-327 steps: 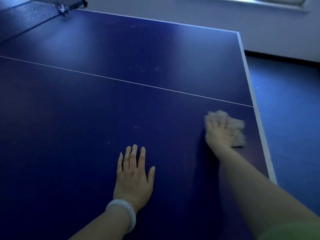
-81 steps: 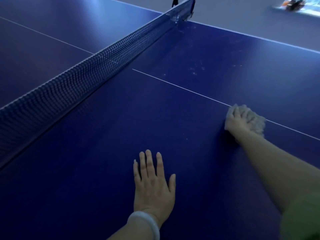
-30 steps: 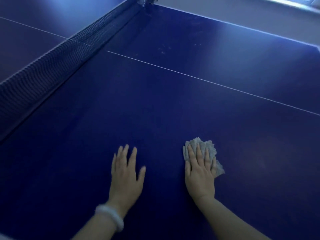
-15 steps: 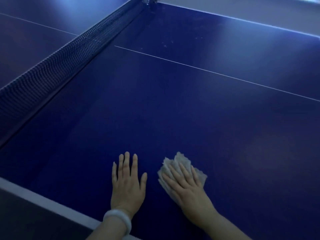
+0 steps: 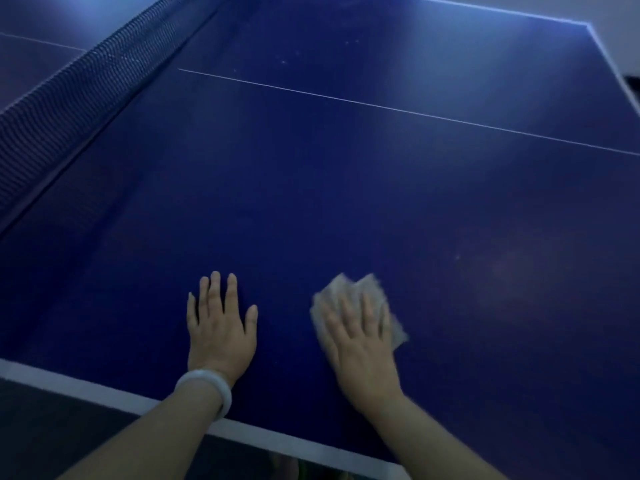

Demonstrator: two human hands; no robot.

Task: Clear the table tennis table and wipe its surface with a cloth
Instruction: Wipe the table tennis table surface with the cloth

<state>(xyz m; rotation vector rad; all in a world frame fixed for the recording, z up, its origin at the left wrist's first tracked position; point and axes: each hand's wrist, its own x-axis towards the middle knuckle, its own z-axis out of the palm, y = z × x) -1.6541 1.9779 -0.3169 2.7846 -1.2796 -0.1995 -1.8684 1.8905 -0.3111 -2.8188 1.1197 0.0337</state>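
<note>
The dark blue table tennis table fills the view. My right hand lies flat with straight fingers on a crumpled grey cloth, pressing it onto the surface near the white near edge. The cloth shows beyond my fingertips and to the right of my hand and is blurred. My left hand, with a white bangle on the wrist, rests flat and empty on the table a short way left of the cloth.
The net runs diagonally along the upper left. A thin white centre line crosses the far half. The white table edge passes under my wrists, with dark floor below. A few pale specks lie near the far end.
My right hand has slid the cloth a little to the right, away from my left hand, and its fingers now point straight ahead. My left hand stays flat in place.
</note>
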